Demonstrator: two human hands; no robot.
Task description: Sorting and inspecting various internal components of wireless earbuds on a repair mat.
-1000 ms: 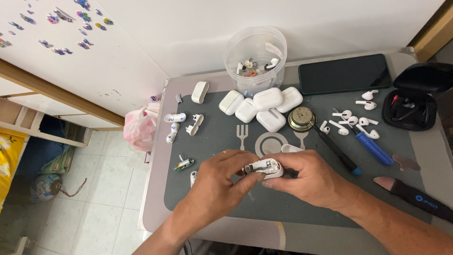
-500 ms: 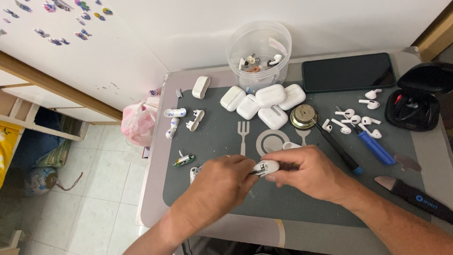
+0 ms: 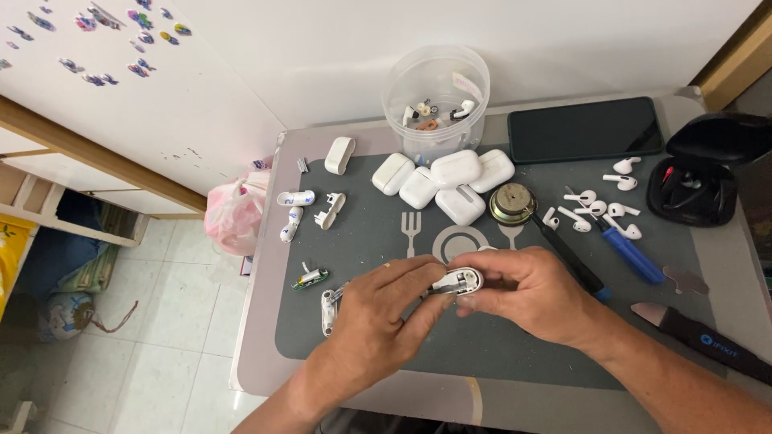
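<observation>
Both hands, left hand [image 3: 378, 317] and right hand [image 3: 527, 291], pinch a small white plastic earbud-case shell [image 3: 458, 281] just below the grey mat's printed plate symbol [image 3: 450, 241].

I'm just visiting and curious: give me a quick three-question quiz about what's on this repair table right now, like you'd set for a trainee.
1. True or false: the clear plastic tub behind the closed white earbud cases holds small parts.
2. Which hands grip the opened white case? A) left hand only B) right hand only C) both
3. Fill in: the dark phone lies screen-up to the ____ of the tub in the head view.

Key
1. True.
2. C: fingers of both hands pinch it above the grey mat.
3. Right.
</observation>
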